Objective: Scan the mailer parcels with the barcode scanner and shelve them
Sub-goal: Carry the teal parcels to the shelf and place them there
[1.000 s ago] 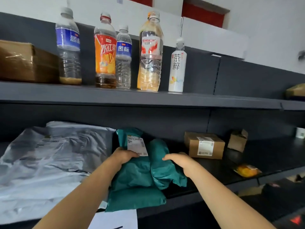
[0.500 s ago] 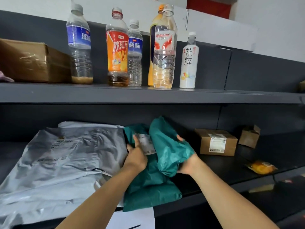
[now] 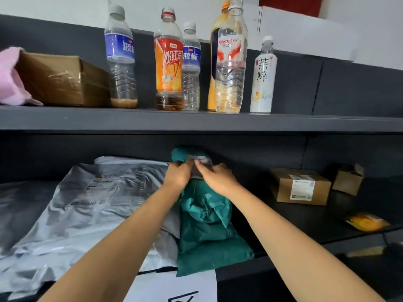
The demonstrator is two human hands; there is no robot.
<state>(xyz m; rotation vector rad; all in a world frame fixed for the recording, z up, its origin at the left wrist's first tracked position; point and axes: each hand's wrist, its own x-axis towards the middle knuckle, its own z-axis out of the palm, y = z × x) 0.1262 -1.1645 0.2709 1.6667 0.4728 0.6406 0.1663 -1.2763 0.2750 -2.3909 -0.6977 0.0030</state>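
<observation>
A: Landmark is the lower shelf (image 3: 305, 219); where is the parcel?

B: The green mailer (image 3: 207, 232) lies on the lower shelf, left of its middle; its near end hangs over the shelf's front edge; its far end is raised towards the shelf's back wall, with a white label (image 3: 201, 159) showing at the top.

A: Hands?

B: Both are at that raised far end; the left hand (image 3: 177, 176) has curled fingers clamped on the mailer's top edge; the right hand (image 3: 217, 178) sits just beside it, fingers laid over the label; blurred, so I cannot tell whether they pinch or only press.

A: Neighbours on the same shelf?

B: A grey mailer (image 3: 87, 203) fills the shelf's left part and touches the green one's left side; a labelled carton (image 3: 301, 186) stands right of the middle, near the back; a small open box (image 3: 349, 179) is further right; an orange packet (image 3: 367, 222) lies near the front edge at the right.

A: Off the shelf?

B: A white sheet (image 3: 174, 286) hangs below the front edge, under the green mailer; the upper shelf (image 3: 196, 122) above carries a row of bottles (image 3: 169, 68), a brown box (image 3: 63, 80) and a pink cloth (image 3: 9, 79).
</observation>
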